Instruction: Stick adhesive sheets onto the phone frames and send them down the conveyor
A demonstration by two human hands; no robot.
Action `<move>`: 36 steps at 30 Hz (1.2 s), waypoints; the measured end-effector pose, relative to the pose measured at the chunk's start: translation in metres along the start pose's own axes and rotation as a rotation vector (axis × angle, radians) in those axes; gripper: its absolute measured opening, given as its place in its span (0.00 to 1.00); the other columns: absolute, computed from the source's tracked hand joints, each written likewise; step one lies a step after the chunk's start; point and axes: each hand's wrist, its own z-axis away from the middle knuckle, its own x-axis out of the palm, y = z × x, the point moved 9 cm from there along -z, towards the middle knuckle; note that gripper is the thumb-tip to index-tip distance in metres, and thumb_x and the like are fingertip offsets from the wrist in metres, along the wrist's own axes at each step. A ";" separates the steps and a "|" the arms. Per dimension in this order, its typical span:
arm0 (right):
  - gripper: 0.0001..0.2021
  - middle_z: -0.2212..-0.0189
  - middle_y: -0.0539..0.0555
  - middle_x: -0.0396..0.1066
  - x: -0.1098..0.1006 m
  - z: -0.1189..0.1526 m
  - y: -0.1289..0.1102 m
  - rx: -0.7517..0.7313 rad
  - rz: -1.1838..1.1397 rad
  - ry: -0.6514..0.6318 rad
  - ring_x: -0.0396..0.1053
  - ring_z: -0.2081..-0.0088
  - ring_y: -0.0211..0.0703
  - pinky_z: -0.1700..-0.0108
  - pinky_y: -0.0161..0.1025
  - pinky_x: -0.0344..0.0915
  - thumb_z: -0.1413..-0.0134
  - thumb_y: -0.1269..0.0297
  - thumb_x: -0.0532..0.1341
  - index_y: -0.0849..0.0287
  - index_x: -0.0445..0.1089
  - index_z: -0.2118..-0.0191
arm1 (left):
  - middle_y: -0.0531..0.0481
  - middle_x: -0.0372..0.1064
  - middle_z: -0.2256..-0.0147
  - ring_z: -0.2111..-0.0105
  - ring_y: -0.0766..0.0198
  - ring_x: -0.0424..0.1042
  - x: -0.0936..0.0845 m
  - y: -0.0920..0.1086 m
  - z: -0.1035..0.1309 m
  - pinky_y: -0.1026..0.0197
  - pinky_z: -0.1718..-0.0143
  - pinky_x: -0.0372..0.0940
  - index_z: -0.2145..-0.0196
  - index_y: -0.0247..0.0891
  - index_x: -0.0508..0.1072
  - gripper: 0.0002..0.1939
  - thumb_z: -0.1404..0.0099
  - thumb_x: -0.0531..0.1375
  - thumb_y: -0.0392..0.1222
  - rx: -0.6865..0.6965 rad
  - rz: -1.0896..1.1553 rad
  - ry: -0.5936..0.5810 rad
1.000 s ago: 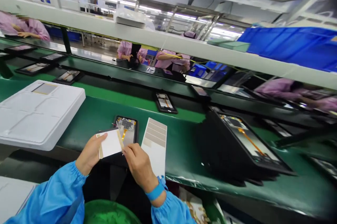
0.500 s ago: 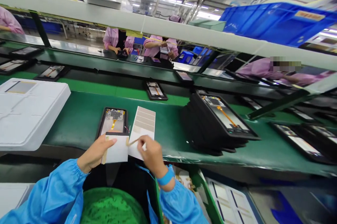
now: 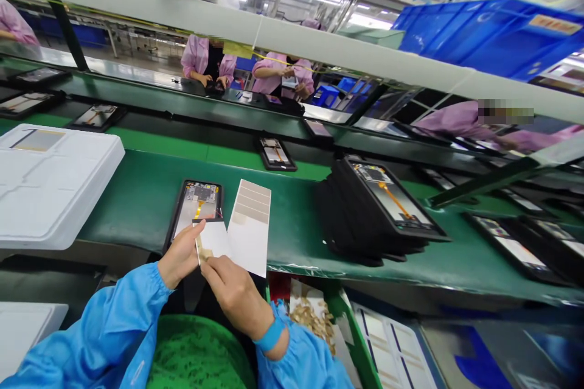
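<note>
My left hand (image 3: 181, 255) grips a white flat piece (image 3: 218, 239) with a dark top edge by its left side. Closed at the piece's lower left, my right hand (image 3: 235, 291) pinches a small tan strip (image 3: 206, 253) against it. Just behind my hands an opened device (image 3: 191, 203), with a circuit board and an orange ribbon, lies on the green bench. To its right a white sheet (image 3: 252, 234) with beige strips on its upper half extends past the bench's front edge. The piece partly covers the device's lower end.
A stack of black-framed devices (image 3: 378, 212) stands to the right, a white foam tray (image 3: 50, 188) to the left. More devices (image 3: 276, 153) lie on the green line behind. Below are a green bin (image 3: 358, 340) with tan scraps and a green stool (image 3: 201, 355). People in pink work opposite.
My right hand has moved left and down, from the piece's right side to its lower left. My left hand has turned the piece so that it tilts. The view has shifted slightly.
</note>
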 end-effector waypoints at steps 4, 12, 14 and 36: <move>0.11 0.71 0.56 0.71 0.003 -0.001 -0.005 -0.049 0.189 -0.014 0.68 0.70 0.45 0.71 0.42 0.65 0.36 0.77 0.52 0.62 0.69 0.55 | 0.42 0.78 0.62 0.63 0.56 0.79 0.000 0.001 0.001 0.56 0.58 0.71 0.41 0.34 0.67 0.24 0.34 0.61 0.39 0.049 0.023 0.020; 0.09 0.73 0.52 0.67 -0.008 0.018 0.064 0.329 0.078 0.223 0.67 0.71 0.42 0.68 0.38 0.65 0.35 0.72 0.51 0.56 0.64 0.67 | 0.39 0.77 0.55 0.55 0.51 0.77 0.018 -0.030 0.018 0.51 0.50 0.68 0.43 0.35 0.69 0.24 0.32 0.59 0.51 -0.166 0.041 -0.150; 0.08 0.72 0.52 0.68 -0.031 0.058 0.101 0.563 0.081 0.366 0.68 0.71 0.41 0.66 0.38 0.66 0.35 0.69 0.52 0.57 0.65 0.65 | 0.37 0.77 0.54 0.53 0.48 0.76 0.023 -0.040 0.025 0.47 0.48 0.66 0.43 0.35 0.68 0.27 0.32 0.57 0.56 -0.263 0.085 -0.198; 0.31 0.36 0.58 0.61 0.028 0.072 0.058 0.807 -0.583 -0.054 0.64 0.38 0.52 0.36 0.50 0.61 0.40 0.62 0.59 0.55 0.54 0.32 | 0.44 0.64 0.38 0.36 0.52 0.58 0.041 -0.042 0.034 0.52 0.35 0.52 0.41 0.44 0.70 0.28 0.34 0.59 0.59 0.090 -0.026 -0.095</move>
